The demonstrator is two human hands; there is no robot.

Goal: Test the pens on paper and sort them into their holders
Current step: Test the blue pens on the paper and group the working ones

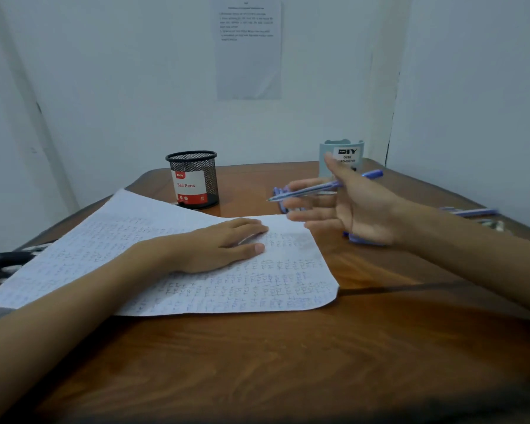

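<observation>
A sheet of paper (178, 255) covered in handwriting lies on the wooden table (288, 362). My left hand (224, 243) rests flat on it with straight fingers. My right hand (343, 206) hovers above the table right of the paper and holds a blue pen (306, 191) between thumb and fingers, tip pointing left. A black mesh holder (193, 179) labelled "Ball Pens" stands behind the paper. A pale blue desk organizer (346, 154) stands at the back right, partly hidden by my thumb.
Blue pen parts (360, 239) lie under my right hand, and another blue piece (277, 191) lies beyond the fingertips. More pens (471, 212) lie near the table's right edge. Dark objects (3, 261) sit at the left edge. A printed sheet (248, 50) hangs on the wall.
</observation>
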